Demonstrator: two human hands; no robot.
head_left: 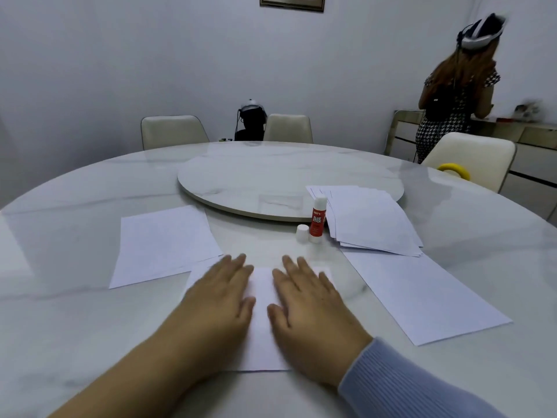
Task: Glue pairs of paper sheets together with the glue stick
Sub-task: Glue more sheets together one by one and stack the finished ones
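Hands (221, 292) (304, 300) flat on centre sheet (261, 315), bare marble table (75, 327) alongside.

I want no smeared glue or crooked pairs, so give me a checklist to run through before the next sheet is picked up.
1. Both hands flat on the sheet in front: ok, left hand and right hand press the centre sheet.
2. Edges of that pair lined up: cannot tell, the hands cover much of it.
3. Glue stick upright within reach: ok.
4. Glue stick capped: not ok, its cap stands beside it.
5. Fresh sheets available: ok, paper stack lies right of the stick.
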